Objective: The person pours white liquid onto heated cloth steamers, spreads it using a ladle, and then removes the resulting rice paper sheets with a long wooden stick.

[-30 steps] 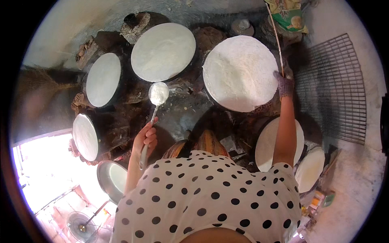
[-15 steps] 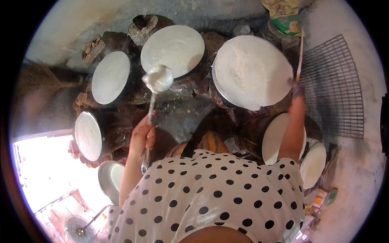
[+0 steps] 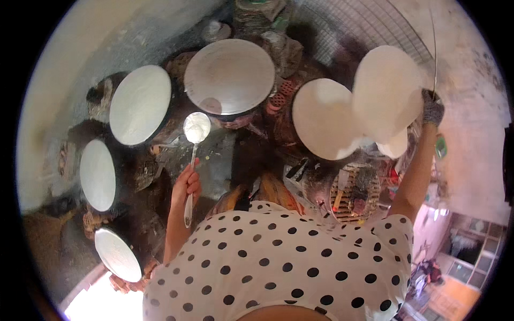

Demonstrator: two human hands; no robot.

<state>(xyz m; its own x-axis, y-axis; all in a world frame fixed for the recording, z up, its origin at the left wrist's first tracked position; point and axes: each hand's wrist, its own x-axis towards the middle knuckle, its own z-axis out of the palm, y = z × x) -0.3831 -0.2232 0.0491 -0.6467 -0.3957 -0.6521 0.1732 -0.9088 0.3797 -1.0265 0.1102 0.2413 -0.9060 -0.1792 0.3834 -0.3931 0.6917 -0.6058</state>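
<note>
My left hand (image 3: 187, 185) is closed round the handle of a metal ladle (image 3: 196, 127), whose bowl holds a white batter-like mix. Ahead of the ladle is a round griddle (image 3: 230, 77) with a greyish, mostly bare top. On the far right my right hand (image 3: 432, 111), in a grey glove, grips a long thin stick (image 3: 435, 51) that points up. Beside this hand a thin, round, white sheet (image 3: 386, 88) is held up, its lower part overlapping another pale round (image 3: 324, 120). How the sheet is supported is hidden.
Several white-covered griddles curve round to the left, among them a far one (image 3: 140, 104), a middle one (image 3: 98, 175) and a near one (image 3: 118, 255). A wire grid (image 3: 369, 27) leans at the back. A round slatted basket (image 3: 353, 192) stands at right front.
The view has turned right. The white sheet has come off the griddle ahead and moved right with my right hand, uncovering a greyish surface. The ladle stays in my left hand.
</note>
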